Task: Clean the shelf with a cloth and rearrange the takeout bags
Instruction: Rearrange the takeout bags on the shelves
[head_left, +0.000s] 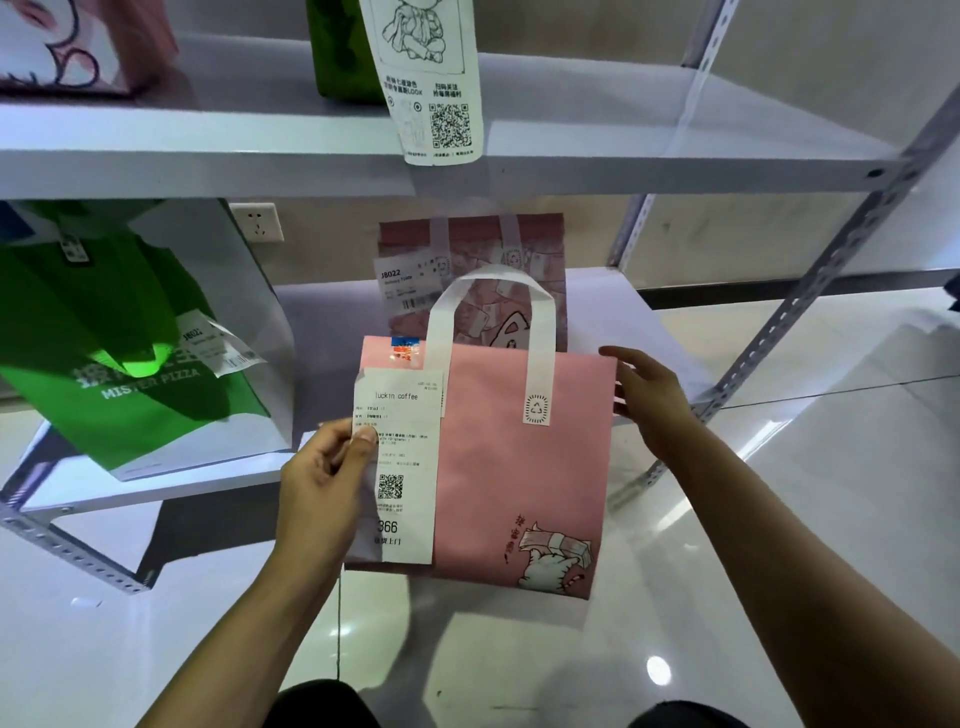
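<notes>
Left hand: closed on the left edge of the pink bag, with the thumb pressed onto the receipt and the fingers curled behind the bag's edge.
Right hand: held open, fingers spread, laid against the upper right edge of the pink bag; no grip around the bag is seen.
Pink bag: held upright between the two hands, in front of the shelf edge; a white loop handle is raised above both hands, and a cat drawing is printed low on the bag, below the right hand.
Receipt: stuck to the bag's front just right of the left thumb; "luckin coffee" and a QR code can be read on it.
Dark pink bag: stood on the shelf board behind the held bag, beyond both hands, with a label on its front.
Green bag: placed on the same board, well to the left of the left hand, tilted, marked "MISTER PIZZA".
Shelf: the upper board is seen above both hands, with a long paper slip hung over its front edge.
</notes>
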